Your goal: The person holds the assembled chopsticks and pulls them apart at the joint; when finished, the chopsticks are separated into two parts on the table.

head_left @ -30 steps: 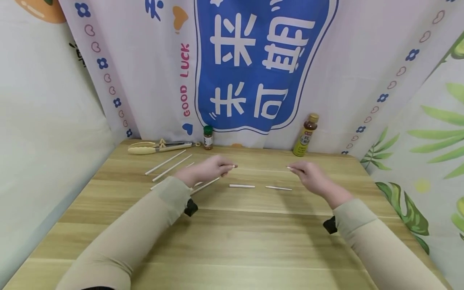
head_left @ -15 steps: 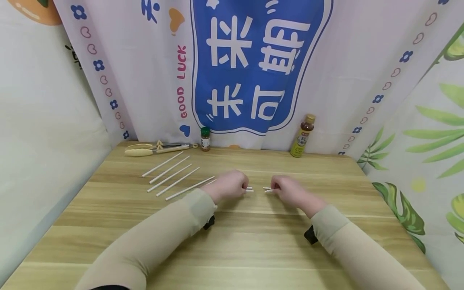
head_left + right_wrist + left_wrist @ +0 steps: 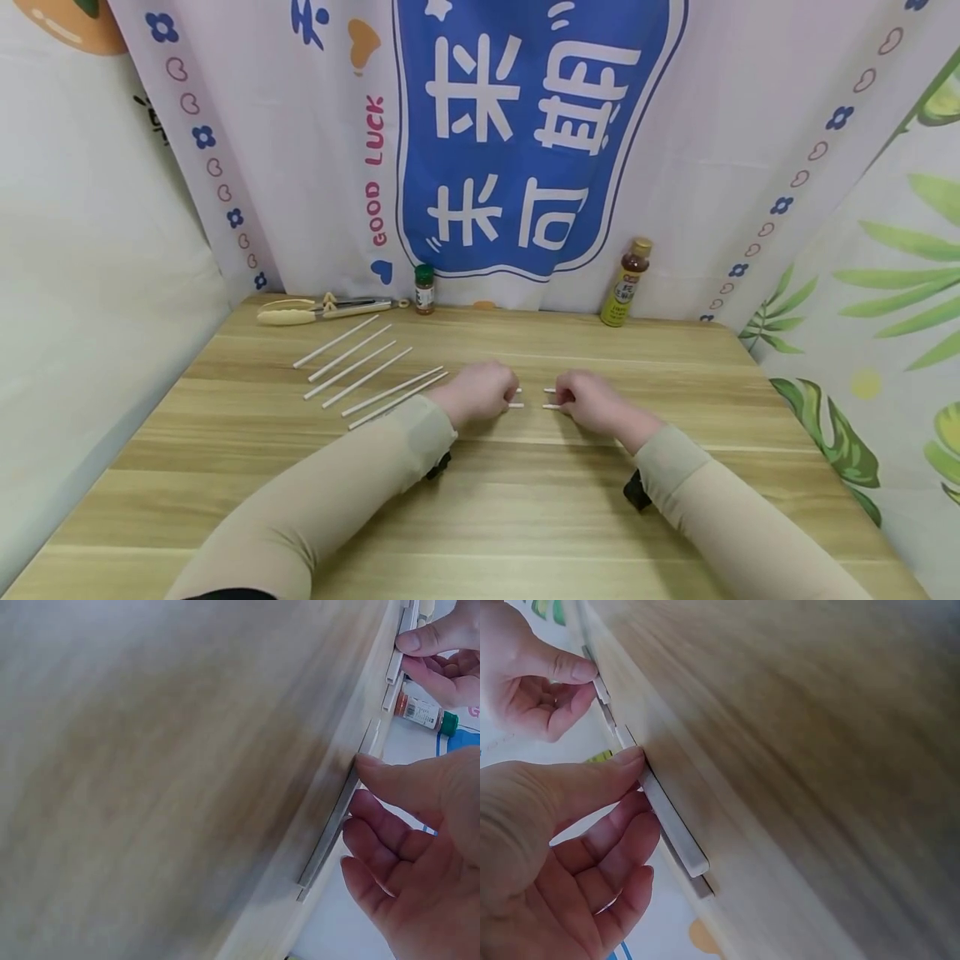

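Jar with a green lid (image 3: 424, 296) stands upright at the back of the table (image 3: 480, 508). In front of it and a little to its right, the left hand (image 3: 482, 392) pinches the front left stick (image 3: 671, 817), a short white piece, between thumb and curled fingers. Alongside, closer to the jar, lies the rear left stick (image 3: 703, 886); whether the fingertips touch that one too cannot be told.

Farther to the jar's right, the right hand (image 3: 588, 400) grips the front right stick (image 3: 328, 834) in the same way, thumb against it and fingers bent behind. The rear right stick (image 3: 302, 894) runs beside it on the side nearer the jar, mostly hidden by the hand from the head camera. The two pairs point at each other end to end, apart, with bare wood between them.

In front of the jar and to its left, six long white sticks (image 3: 349, 369) lie slanted in a loose row. Just left of the jar are tongs (image 3: 337, 312) with pale yellow ends. A bottle (image 3: 624, 287) with a gold cap stands well to its right, and behind the jar hangs a printed cloth (image 3: 480, 158) with a blue panel.
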`<state>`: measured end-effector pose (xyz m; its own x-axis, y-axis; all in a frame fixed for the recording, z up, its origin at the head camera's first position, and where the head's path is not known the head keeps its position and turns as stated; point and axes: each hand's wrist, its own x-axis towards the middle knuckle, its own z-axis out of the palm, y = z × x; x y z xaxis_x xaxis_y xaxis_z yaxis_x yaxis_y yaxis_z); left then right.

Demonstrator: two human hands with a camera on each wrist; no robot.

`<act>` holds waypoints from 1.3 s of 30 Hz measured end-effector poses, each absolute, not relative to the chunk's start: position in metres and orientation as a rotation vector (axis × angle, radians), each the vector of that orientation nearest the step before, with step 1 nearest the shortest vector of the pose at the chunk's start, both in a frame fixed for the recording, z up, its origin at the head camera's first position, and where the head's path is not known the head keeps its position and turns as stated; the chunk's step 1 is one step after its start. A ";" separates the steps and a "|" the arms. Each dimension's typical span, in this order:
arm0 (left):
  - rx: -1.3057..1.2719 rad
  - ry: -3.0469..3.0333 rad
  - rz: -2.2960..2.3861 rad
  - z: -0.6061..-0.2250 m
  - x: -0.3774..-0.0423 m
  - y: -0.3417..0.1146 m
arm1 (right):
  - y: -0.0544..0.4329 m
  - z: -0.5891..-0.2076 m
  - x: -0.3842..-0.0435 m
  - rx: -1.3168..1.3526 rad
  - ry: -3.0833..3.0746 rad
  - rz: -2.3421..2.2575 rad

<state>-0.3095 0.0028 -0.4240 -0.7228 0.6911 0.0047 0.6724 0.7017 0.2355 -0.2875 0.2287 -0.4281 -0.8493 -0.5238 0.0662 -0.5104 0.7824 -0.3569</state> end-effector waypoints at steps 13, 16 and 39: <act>0.966 2.854 0.489 -0.402 -0.309 -0.030 | 0.230 -0.429 -0.291 -0.728 2.882 -0.622; 0.830 2.870 0.508 -0.391 -0.307 -0.056 | 0.229 -0.429 -0.291 -0.718 2.883 -0.615; 0.586 2.897 0.379 -0.414 -0.286 -0.147 | 0.227 -0.433 -0.287 -0.759 2.884 -0.597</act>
<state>-0.2856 -0.1468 -0.4135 -0.9101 0.4003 -0.1070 0.3592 0.8910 0.2776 -0.2871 0.2270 -0.4327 -0.8705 -0.4921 0.0026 -0.4527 0.7988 -0.3963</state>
